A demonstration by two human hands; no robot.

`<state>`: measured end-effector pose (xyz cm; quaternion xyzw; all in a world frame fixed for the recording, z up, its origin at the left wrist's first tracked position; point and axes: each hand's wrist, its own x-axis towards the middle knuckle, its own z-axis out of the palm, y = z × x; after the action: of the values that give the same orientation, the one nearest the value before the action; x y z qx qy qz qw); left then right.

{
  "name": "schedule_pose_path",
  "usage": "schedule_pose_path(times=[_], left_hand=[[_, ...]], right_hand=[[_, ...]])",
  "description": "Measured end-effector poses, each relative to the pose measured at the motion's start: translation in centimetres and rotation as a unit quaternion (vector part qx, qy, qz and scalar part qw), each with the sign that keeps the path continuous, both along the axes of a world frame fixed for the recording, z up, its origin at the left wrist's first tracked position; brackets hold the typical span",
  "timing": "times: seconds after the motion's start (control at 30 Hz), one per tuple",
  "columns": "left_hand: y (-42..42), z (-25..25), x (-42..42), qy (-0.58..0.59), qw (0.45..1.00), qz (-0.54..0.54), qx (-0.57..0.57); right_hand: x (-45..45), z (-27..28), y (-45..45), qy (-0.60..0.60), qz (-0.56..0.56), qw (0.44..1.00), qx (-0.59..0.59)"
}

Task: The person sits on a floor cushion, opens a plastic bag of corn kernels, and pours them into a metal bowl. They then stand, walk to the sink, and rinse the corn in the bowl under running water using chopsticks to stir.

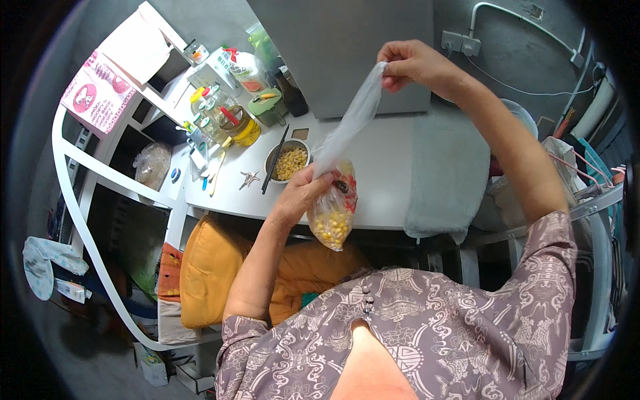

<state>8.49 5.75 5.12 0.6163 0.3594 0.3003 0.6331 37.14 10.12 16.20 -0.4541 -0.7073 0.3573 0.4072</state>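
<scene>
A clear plastic bag [332,215] with yellow corn kernels at its bottom and red print on its side hangs near the table's front edge. My left hand [306,192] grips the gathered neck of the bag above the corn. Up and to the right, my right hand [407,65] pinches the top end of the same bag, whose empty part is stretched and twisted between both hands. Just behind my left hand, a metal bowl [291,162] of corn kernels stands on the white table [382,185], with dark chopsticks [276,159] laid across its left side.
Keys [249,179] lie left of the bowl. Behind them stand an oil jug [242,129], glass jars, a green container [267,109] and a dark bottle [294,95]. A grey cloth [445,170] drapes over the table's right end. An orange cushion [207,275] is below the front edge.
</scene>
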Motion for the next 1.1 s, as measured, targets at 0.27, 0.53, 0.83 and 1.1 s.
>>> schedule_pose_path(times=[0.27, 0.53, 0.83, 1.1], left_hand=[[2.1, 2.4, 8.7, -0.272, 0.952, 0.127, -0.062], [6.0, -9.3, 7.9, 0.169, 0.893, 0.287, 0.302], [1.2, -11.3, 9.0, 0.082, 0.911, 0.167, 0.367], [1.6, -9.2, 8.8, 0.164, 0.924, 0.069, 0.338]], right_hand=[[-5.1, -24.6, 3.4, 0.473, -0.052, 0.873, -0.108], [-11.8, -23.5, -8.1, 0.575, -0.037, 0.767, -0.281], [-8.4, -22.0, -3.1, 0.555, -0.252, 0.75, -0.255], [-7.2, -24.9, -2.7, 0.295, -0.244, 0.905, -0.184]])
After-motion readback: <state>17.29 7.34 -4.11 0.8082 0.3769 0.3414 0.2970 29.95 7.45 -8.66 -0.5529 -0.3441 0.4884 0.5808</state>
